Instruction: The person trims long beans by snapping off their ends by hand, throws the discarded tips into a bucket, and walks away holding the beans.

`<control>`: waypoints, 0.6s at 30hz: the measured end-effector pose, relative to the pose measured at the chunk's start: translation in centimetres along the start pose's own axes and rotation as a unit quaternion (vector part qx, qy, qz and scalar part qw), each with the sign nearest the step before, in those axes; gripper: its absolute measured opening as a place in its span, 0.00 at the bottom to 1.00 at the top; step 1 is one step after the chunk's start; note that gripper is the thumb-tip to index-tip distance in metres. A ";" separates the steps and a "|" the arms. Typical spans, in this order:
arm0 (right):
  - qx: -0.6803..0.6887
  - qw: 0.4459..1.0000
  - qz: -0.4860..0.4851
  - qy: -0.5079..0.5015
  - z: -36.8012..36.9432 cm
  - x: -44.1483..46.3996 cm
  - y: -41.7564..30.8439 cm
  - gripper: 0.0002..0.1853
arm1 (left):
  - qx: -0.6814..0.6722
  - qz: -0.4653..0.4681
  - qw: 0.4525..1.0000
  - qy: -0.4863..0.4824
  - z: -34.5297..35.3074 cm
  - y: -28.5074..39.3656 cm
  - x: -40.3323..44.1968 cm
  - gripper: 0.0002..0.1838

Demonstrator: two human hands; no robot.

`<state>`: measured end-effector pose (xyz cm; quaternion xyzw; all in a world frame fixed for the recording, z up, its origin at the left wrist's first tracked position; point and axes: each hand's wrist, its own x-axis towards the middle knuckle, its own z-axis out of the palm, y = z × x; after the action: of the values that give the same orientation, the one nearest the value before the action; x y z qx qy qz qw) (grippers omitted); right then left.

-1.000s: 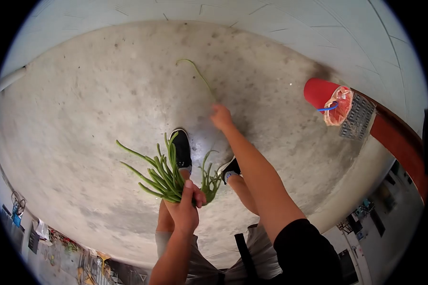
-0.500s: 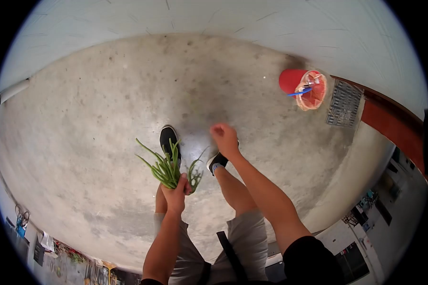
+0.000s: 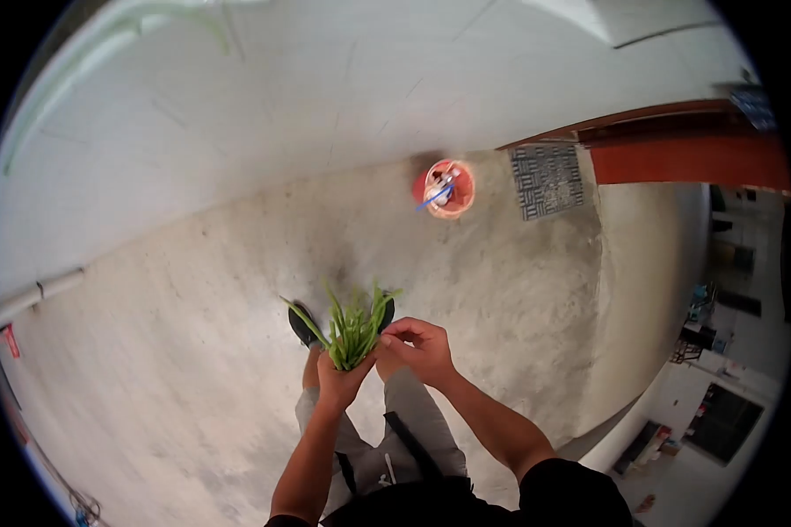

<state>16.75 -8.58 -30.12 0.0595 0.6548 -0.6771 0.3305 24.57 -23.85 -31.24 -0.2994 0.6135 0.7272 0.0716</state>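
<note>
The left hand (image 3: 344, 379) is closed round the lower end of a bunch (image 3: 351, 335) of green stalks, gripping it in front of the legs and above the floor (image 3: 237, 351). The stalks fan upward and outward from the fist; one on the left side leans well away from the rest. The right hand (image 3: 420, 349) is just beside the bunch, on its right, fingers bent and the thumb near the index fingertip. Whether it pinches a stalk cannot be told.

Beneath the bunch, the left shoe (image 3: 302, 323) shows to one side; the right shoe (image 3: 388, 311) is partly hidden by the stalks. Farther forward, near the wall (image 3: 264, 105), stands a red bin (image 3: 419, 187) with a liner over its rim and a blue item across its mouth. A patterned mat (image 3: 547, 182) lies on the floor to the right of the bin, apart from it.
</note>
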 end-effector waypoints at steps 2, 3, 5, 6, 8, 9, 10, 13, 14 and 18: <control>0.032 0.999 -0.028 -0.005 -0.7 -2.3 -3.9 0.04 | -0.010 -0.018 1.000 -0.009 1.4 4.2 -1.2 0.12; 0.038 0.998 -0.045 0.000 -1.0 -3.5 -5.7 0.04 | 0.042 -0.014 0.999 -0.029 2.0 6.6 -1.8 0.10; 0.012 0.991 -0.133 0.006 -1.1 -5.2 -8.8 0.05 | 0.065 0.034 0.996 -0.050 3.3 10.3 -3.2 0.08; 0.016 0.988 -0.151 0.011 -1.1 -5.8 -10.9 0.05 | 0.077 0.069 0.993 -0.061 4.2 12.1 -3.5 0.07; 0.102 0.974 -0.196 0.040 -0.6 -8.4 -15.0 0.06 | 0.056 0.095 0.993 -0.047 6.1 16.1 -5.3 0.06; 0.107 0.971 -0.208 0.042 -1.3 -9.5 -15.8 0.06 | 0.028 0.090 0.994 -0.052 6.6 18.1 -5.9 0.05; 0.081 0.975 -0.207 0.006 -2.1 -10.5 -16.0 0.08 | 0.000 0.081 0.995 -0.058 7.0 19.9 -6.8 0.05; 0.032 0.982 -0.183 -0.047 -5.0 -13.5 -17.6 0.10 | -0.014 0.121 0.992 -0.044 8.2 25.1 -8.5 0.05; 0.010 0.987 -0.143 -0.068 -5.9 -14.5 -18.0 0.11 | -0.031 0.138 0.990 -0.029 8.4 26.3 -9.1 0.05; -0.015 0.991 -0.116 -0.065 -10.5 -17.5 -21.4 0.12 | -0.178 0.214 0.960 0.010 8.4 29.7 -10.3 0.08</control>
<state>15.39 5.95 -4.41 -0.0656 0.6448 -0.7032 0.2923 16.00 -20.33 0.00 -0.1765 0.5242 0.8202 -0.1460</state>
